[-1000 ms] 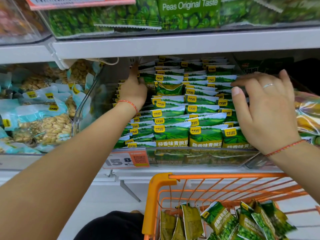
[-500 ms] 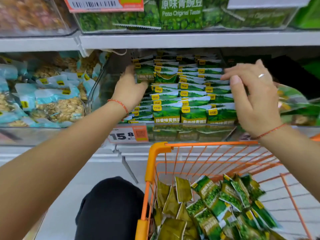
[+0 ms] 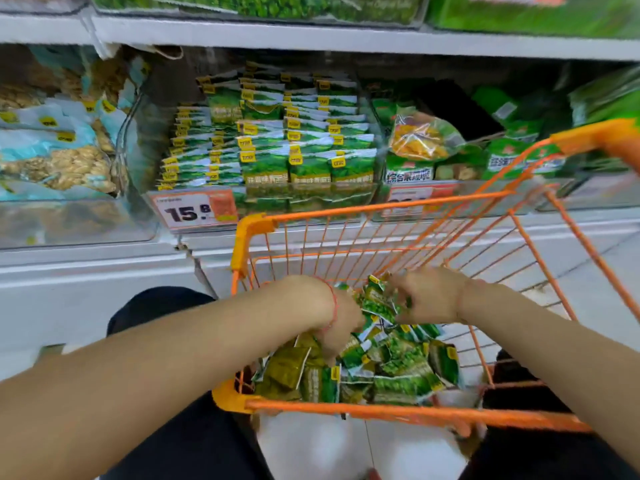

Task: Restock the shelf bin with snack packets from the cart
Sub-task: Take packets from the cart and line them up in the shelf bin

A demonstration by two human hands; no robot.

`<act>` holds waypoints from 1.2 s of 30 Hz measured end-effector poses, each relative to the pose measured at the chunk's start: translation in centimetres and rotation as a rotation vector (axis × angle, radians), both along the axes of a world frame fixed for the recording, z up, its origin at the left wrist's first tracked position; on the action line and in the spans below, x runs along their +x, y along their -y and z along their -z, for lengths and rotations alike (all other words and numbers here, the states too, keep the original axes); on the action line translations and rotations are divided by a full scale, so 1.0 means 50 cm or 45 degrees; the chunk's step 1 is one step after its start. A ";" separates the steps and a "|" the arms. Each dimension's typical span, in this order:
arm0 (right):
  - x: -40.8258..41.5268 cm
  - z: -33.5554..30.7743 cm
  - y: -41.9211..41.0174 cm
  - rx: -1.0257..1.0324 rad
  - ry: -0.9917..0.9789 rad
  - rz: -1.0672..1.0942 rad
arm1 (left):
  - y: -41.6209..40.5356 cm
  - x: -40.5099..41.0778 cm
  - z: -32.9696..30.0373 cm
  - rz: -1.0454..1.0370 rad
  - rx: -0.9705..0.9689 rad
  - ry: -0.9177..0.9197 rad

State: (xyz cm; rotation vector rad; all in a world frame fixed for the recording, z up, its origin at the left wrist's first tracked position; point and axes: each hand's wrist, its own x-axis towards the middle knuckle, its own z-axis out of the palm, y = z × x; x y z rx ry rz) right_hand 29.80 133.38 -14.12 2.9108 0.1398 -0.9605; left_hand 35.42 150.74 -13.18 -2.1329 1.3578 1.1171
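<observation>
Both hands are down in the orange cart (image 3: 377, 412) right now, digging in the heap of green snack packets (image 3: 398, 368) at the bottom. The right hand (image 3: 431, 296) has its fingers curled around a few packets (image 3: 379, 299), so that grip is clamped on them, held just above the rest of the heap. The left hand (image 3: 341, 323) is pushed deeper in, fingertips buried among the packets – it's blurry there and I honestly can't tell if that grip has closed on anything or is just resting in the pile. There's a red string bracelet (image 3: 334, 306) on the left wrist.

The heap is mixed: brighter green packs on the right side, some olive-coloured ones (image 3: 285, 370) toward the near left corner.

Up behind the cart is the shelf bin (image 3: 138, 140), clear plastic, already pretty packed with rows of the same green packets (image 3: 273, 147) standing upright, yellow tags on their top corners. A price tag (image 3: 194, 211) reading 15.8 sits on its front edge. Left of it is a bin of pale blue bags of nuts (image 3: 59, 157), right of it a bin with an orange-yellow snack bag (image 3: 420, 136) lying on top of other green packs – that side is quite smeared
</observation>
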 end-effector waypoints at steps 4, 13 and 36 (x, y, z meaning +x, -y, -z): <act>-0.056 0.066 0.009 0.073 -0.601 0.233 | 0.066 -0.074 0.073 0.185 0.085 -0.114; -0.094 0.123 -0.018 0.055 -0.551 0.090 | 0.056 -0.088 0.160 -0.004 -0.264 -0.231; -0.019 -0.008 0.030 1.275 0.125 1.521 | 0.100 0.051 0.101 -1.741 -1.079 -0.614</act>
